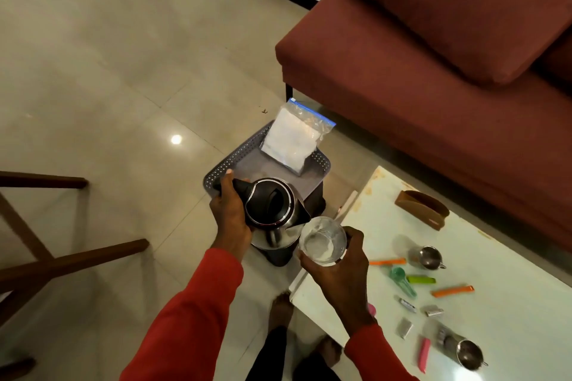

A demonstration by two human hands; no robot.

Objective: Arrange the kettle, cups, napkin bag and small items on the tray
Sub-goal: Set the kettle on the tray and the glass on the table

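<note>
Floor tray [216, 175] w/ napkin bag [294, 139]

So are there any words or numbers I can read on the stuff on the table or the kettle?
No text can be read anywhere.
Small white sachet: dark print, too blurred to read.
Grey packets: marks too small to read.
Orange sachets: no legible print.
Kettle and napkin bag: no label visible.
</note>
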